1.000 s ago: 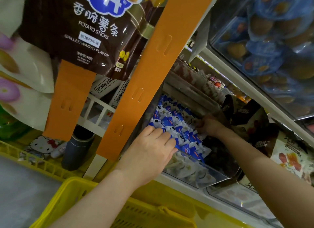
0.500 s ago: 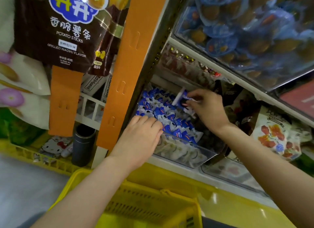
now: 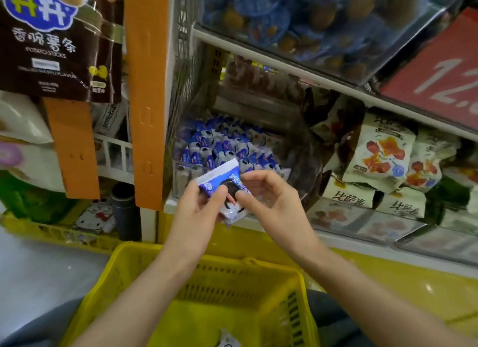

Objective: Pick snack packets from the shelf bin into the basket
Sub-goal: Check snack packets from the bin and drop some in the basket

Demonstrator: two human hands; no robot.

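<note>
L grip (image 3: 195, 213), R grip (image 3: 273, 204) pinching pkt (image 3: 218, 176), blue/white

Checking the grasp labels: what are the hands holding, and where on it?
One blue-and-white snack packet, held by both hands: the left hand grips its left side, thumb across the front; the right hand pinches its right edge.

The snack packet (image 3: 219, 177) is half covered by the thumb of the left hand (image 3: 196, 209) and the fingers of the right hand (image 3: 271, 201); its print is too blurred to read. The basket (image 3: 134, 251) and a second packet (image 3: 227, 342) inside it are cut by the bottom edge, the price sign (image 3: 439, 72) by the right edge.
</note>
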